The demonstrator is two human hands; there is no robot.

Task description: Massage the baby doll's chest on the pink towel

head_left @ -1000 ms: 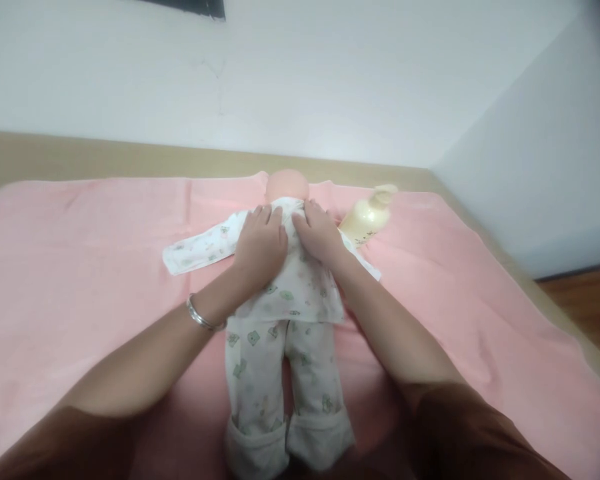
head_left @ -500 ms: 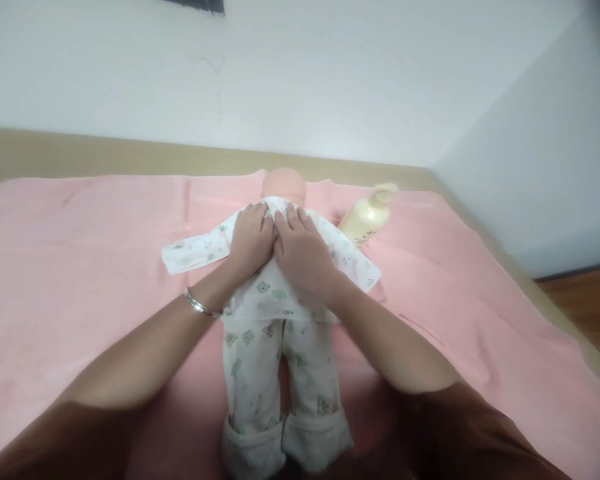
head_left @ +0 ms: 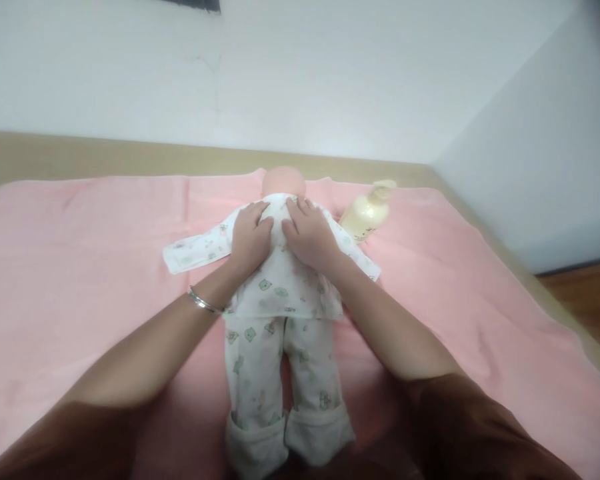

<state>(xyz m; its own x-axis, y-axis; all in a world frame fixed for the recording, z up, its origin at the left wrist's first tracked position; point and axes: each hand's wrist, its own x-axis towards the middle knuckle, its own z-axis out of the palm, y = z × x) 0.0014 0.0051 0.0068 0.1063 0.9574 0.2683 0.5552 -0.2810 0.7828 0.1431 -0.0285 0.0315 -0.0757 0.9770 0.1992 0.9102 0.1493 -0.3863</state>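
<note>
On the upper back of a baby doll [head_left: 286, 303], both bare hands lie with the palms down, the left hand [head_left: 251, 238] on the left side and the right hand [head_left: 311, 235] on the right side. They are apart from each other: a strip of the white printed shirt [head_left: 276, 267] shows between the thumbs. The fingers are extended toward the bald head [head_left: 283, 181], and neither hand seems clamped on anything; how strongly they press, I cannot tell.

In my judgement, the step in hand is a stroking or massage of the back through the shirt. The next move would call for flat palms and a light, equal pressure on both sides, so that the cloth does not bunch and the doll does not turn.

The doll is directly under the hands, probably face down, because no face is visible. Its head is just beyond the fingertips, and its printed trousers [head_left: 256, 373] extend back toward the person, between the two forearms. Under it is spread a pink blanket [head_left: 80, 240]. Near the right hand, but apart from it, is a pale yellow pump bottle [head_left: 366, 217]; it looks tilted. Around the left wrist there is a silver bracelet [head_left: 203, 301].
</note>
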